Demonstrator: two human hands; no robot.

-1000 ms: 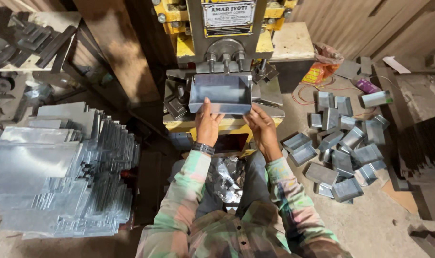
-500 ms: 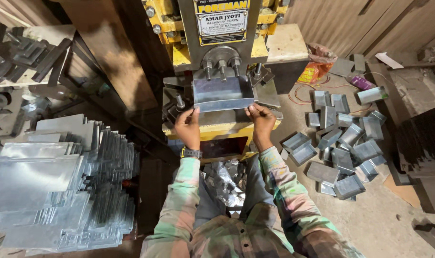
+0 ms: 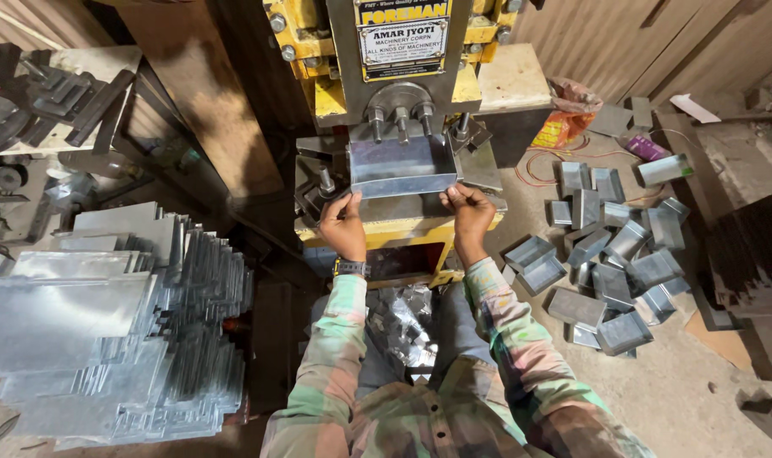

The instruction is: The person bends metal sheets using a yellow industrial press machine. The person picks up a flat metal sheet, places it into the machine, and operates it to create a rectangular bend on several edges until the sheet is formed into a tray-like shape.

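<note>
A shiny folded sheet-metal tray [image 3: 400, 165] sits under the tooling of a yellow and grey press machine [image 3: 394, 76]. My left hand [image 3: 345, 227] grips the tray's near left corner. My right hand [image 3: 468, 216] grips its near right corner. Both arms wear plaid sleeves, and a watch is on the left wrist. The tray's far edge lies beneath the press bolts.
A big stack of flat metal sheets [image 3: 106, 322] lies at the left. Several finished metal trays [image 3: 615, 254] are scattered on the floor at the right. Small metal offcuts [image 3: 403, 326] lie between my knees. An orange bag [image 3: 562, 127] sits beside the machine.
Both hands have pushed the tray further in and level under the press tooling. The view has shifted slightly closer to the machine.
</note>
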